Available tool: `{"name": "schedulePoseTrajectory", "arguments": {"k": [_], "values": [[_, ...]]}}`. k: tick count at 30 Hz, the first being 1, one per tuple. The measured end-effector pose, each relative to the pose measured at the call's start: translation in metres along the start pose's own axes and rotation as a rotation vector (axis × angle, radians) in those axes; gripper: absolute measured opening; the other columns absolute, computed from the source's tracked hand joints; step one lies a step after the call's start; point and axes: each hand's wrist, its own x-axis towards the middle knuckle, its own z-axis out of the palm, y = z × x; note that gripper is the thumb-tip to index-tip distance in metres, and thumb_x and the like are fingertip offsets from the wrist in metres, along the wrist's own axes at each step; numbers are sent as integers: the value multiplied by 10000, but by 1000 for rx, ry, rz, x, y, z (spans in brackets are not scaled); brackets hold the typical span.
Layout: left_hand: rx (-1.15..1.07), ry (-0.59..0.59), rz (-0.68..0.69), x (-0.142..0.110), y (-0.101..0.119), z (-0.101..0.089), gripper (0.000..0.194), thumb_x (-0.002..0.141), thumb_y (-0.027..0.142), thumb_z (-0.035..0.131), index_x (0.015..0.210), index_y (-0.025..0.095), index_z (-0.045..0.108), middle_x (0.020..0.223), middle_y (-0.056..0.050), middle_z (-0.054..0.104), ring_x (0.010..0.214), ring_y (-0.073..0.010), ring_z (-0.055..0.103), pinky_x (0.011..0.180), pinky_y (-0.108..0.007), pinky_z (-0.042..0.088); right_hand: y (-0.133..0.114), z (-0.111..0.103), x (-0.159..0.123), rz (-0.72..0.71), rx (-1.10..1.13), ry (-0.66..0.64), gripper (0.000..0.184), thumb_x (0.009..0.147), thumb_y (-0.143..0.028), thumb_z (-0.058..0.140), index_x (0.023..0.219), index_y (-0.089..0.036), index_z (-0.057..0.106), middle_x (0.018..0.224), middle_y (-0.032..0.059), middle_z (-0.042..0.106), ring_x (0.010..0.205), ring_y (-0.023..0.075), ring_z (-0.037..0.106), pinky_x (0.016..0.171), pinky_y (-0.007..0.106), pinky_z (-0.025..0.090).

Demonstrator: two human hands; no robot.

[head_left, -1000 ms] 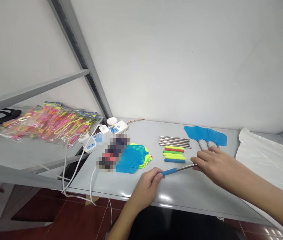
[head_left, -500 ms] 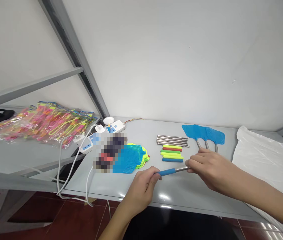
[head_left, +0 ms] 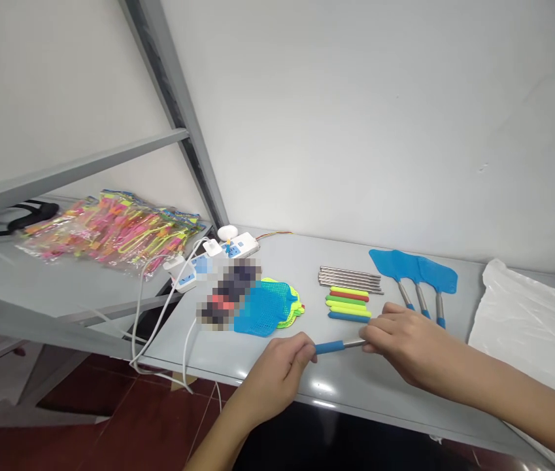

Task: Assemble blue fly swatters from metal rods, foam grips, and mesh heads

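Note:
My left hand [head_left: 277,367] is closed around the end of a blue foam grip [head_left: 329,347] that sits on a thin metal rod [head_left: 354,343]. My right hand [head_left: 404,340] pinches the rod's other end just above the grey table [head_left: 306,376]. Behind the hands lie several coloured foam grips [head_left: 348,303] and a row of bare metal rods [head_left: 350,277]. Three finished blue fly swatters [head_left: 417,275] lie behind my right hand. A pile of blue and yellow-green mesh swatter heads [head_left: 267,307] is to the left.
White power strips with plugs and cables [head_left: 211,258] sit at the table's left end, cables hanging over the edge. Packets of bright toys [head_left: 110,232] lie on a lower grey shelf at left. A clear plastic bag [head_left: 527,314] covers the table's right end. A slanted metal frame post [head_left: 174,111] rises behind.
My two hands have drawn closer together along the rod, so less bare metal shows between them. The camera view has shifted a little.

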Motion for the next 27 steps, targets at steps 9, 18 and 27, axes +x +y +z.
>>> {"name": "schedulePoseTrajectory", "arguments": {"k": [9,18,27], "values": [[-60,19,-116,-36,-7,-15,270,1003,376,356,852,222,518,707,31,521,658,-141,453,593,-245,292,-28,32,75,-180,-2,10,186,981,-285,445,973,-205,612,817,27,645,757,179,566,822,369,351],[-871,388,-285,-84,-72,-14,318,983,480,404,895,191,503,592,86,295,483,-64,225,467,-199,193,-28,94,134,-115,-186,120,874,756,-650,624,1417,-122,406,1431,188,463,1307,356,393,1058,571,282],[-1124,468,-265,-81,-72,-9,353,944,500,497,792,189,427,567,99,333,421,-30,245,460,-202,196,-36,101,128,-205,-209,262,297,936,-124,466,1179,-195,622,1221,96,646,1158,251,541,1089,582,206]]}}
